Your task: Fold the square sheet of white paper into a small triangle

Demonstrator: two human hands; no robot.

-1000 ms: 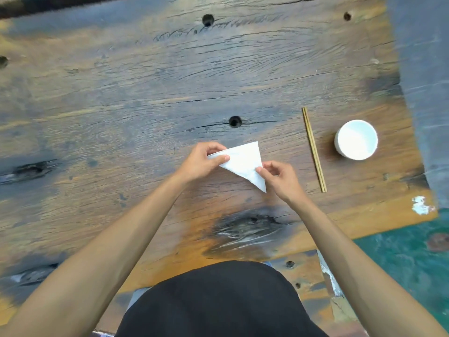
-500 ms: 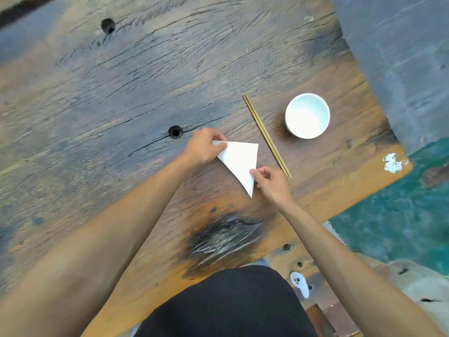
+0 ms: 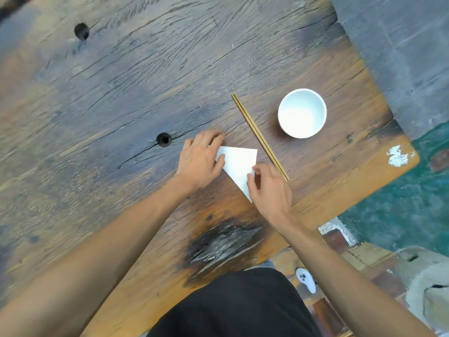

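The white paper [image 3: 239, 164] is folded into a triangle and lies flat on the worn wooden table [image 3: 121, 93], one point toward me. My left hand [image 3: 200, 160] rests on its left corner, thumb pressing on the sheet and fingers spread over the upper left edge. My right hand [image 3: 268, 188] covers the lower right edge, thumb and fingertips pinching the paper near the middle of that edge. The triangle's lower tip shows just left of my right hand.
A pair of chopsticks [image 3: 260, 136] lies diagonally just right of the paper, its near end beside my right hand. A white bowl [image 3: 302, 113] stands further right. A round hole [image 3: 164, 139] is in the wood left of my left hand. The table edge [image 3: 352, 203] runs close on the right.
The camera view shifted and turned, so the table looks rotated. The paper went from held slightly raised to lying flat, and my left hand flattened onto its left corner.
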